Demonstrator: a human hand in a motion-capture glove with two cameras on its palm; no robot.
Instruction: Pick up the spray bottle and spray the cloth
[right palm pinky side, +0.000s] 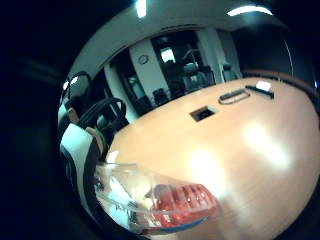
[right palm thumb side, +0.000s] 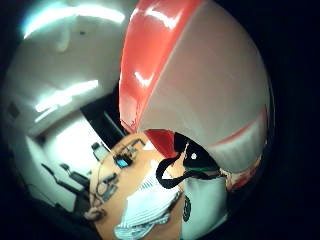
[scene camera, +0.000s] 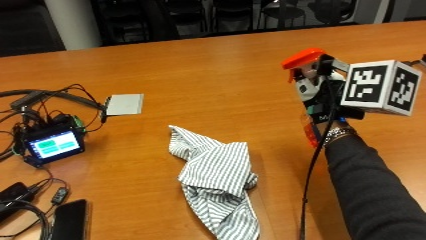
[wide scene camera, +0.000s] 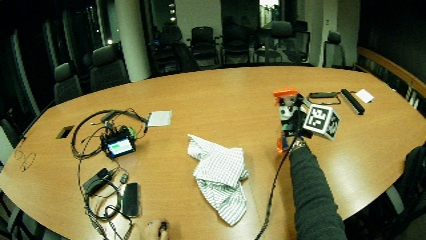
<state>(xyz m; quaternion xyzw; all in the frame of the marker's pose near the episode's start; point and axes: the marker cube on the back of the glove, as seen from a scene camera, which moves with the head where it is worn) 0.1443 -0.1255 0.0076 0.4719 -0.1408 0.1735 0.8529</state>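
- Cloth (scene camera: 216, 180): striped white and grey, crumpled, laid on the desk (scene camera: 200, 75) nearest the outside camera; it is also seen in the thumb-side palm view (right palm thumb side: 147, 205), lying on the wood below the bottle.
- Dark phone (scene camera: 68, 220): laid flat at the near edge of the desk, beside a coil of black cable.
- Small device with a lit screen (scene camera: 53, 144): stood on the desk well apart from the cloth, with cables run out of it.
- Right hand (scene camera: 319, 100): gloved in black, raised above the desk beside the cloth, on a dark-sleeved arm; its fingers are wrapped round the spray bottle.
- Spray bottle (scene camera: 307, 85): held upright off the desk in the right hand, orange head uppermost, clear body with an orange base showing below the hand. The orange and white head fills much of the thumb-side palm view (right palm thumb side: 195, 80); the clear body and orange base are seen in the little-finger-side palm view (right palm pinky side: 165, 200). No contact with the cloth is shown.
- Grey flat pad (scene camera: 125, 104): laid on the desk beyond the cloth, well apart from it.
- Black bar (wide scene camera: 353, 101) and white card (wide scene camera: 364, 95): laid near the far edge of the desk, as seen in the wide outside view.
- Office chairs (wide scene camera: 200, 47): ranged beyond the far side of the desk.
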